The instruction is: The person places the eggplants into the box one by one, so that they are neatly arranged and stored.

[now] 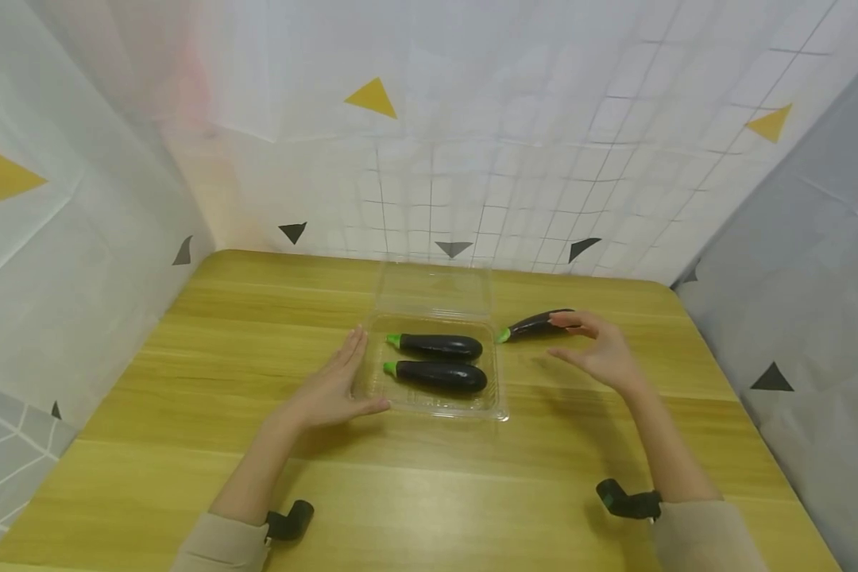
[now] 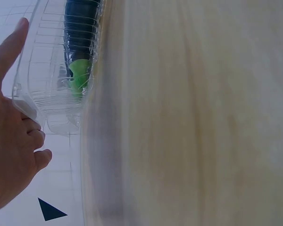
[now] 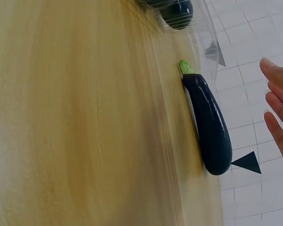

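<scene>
Two dark eggplants with green stem ends, a rear one (image 1: 441, 346) and a front one (image 1: 439, 376), lie side by side in a clear plastic clamshell box (image 1: 443, 411). My left hand (image 1: 332, 389) rests along the box's left side, thumb near the front corner and fingers straight. To the right of the box, a third eggplant (image 3: 208, 125) lies on the table, its green end toward the box. Above and in front of it hovers my right hand (image 1: 597, 349), fingers spread and slightly bent, nothing between them. A gap separates hand and eggplant in the right wrist view.
The box's transparent lid (image 1: 434, 287) stands folded back toward the rear wall. All of this is on a wooden table (image 1: 415, 492), enclosed by pale sheets (image 1: 272, 183) at the back and both sides. A black wrist camera (image 1: 625, 500) sits on each forearm.
</scene>
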{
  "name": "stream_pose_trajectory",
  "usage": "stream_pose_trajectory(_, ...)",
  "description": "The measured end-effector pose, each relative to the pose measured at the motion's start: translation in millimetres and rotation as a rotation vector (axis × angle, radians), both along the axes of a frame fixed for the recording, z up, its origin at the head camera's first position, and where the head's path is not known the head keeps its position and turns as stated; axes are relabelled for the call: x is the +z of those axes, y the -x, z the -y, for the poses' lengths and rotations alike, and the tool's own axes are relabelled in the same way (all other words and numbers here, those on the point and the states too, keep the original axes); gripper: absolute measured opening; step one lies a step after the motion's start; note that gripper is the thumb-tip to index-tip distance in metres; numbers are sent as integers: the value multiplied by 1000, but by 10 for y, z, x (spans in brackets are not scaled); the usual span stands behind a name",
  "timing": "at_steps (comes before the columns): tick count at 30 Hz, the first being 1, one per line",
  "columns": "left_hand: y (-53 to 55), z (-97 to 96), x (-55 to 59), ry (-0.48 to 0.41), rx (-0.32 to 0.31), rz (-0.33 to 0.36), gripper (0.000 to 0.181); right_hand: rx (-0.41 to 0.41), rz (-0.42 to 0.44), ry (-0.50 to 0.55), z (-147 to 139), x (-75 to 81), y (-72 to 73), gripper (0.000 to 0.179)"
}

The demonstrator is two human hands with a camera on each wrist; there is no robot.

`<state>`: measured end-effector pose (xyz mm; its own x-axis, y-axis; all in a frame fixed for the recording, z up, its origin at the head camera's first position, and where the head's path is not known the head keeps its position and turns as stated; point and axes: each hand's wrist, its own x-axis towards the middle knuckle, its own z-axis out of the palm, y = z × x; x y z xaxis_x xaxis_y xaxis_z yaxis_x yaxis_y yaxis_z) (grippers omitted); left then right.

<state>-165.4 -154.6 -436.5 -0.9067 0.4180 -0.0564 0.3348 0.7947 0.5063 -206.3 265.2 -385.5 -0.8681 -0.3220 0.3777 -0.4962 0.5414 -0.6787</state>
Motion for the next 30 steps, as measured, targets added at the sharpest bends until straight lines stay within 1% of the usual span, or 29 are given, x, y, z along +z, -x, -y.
stream_pose_trajectory(4, 4, -1, -8, -4, 0, 3, 122, -3, -14, 8, -60, -34, 69, 44)
stream_pose_trajectory(8, 10, 3, -21, -10, -4, 3, 121, -9, -1, 35, -180, -171, 203, 46)
stream_pose_trajectory(11, 9, 7, -23, -10, -5, 0, 122, -21, 11, 33, -264, -282, 311, 47)
stream_pose_trajectory(16, -2, 8, -15, -18, -2, -4, 122, -27, 13, 27, -326, -360, 414, 46)
stream_pose_trajectory(21, -3, 8, -18, -12, -4, -7, 122, -27, 35, 30, -327, -370, 430, 46)
stream_pose_trajectory(24, 0, 8, -22, -6, -5, -9, 121, -26, 48, 26, -267, -282, 374, 47)
stream_pose_trajectory(25, 1, 7, -23, -4, -6, -9, 121, -24, 49, 30, -266, -281, 381, 47)
stream_pose_trajectory(27, 4, 7, -23, 0, -5, -11, 121, -27, 54, 24, -230, -219, 356, 47)
stream_pose_trajectory(28, 5, 6, -20, -1, -5, -10, 121, -31, 57, 21, -232, -219, 368, 47)
stream_pose_trajectory(30, 10, 7, -17, -1, -4, -9, 121, -36, 63, 20, -267, -269, 425, 48)
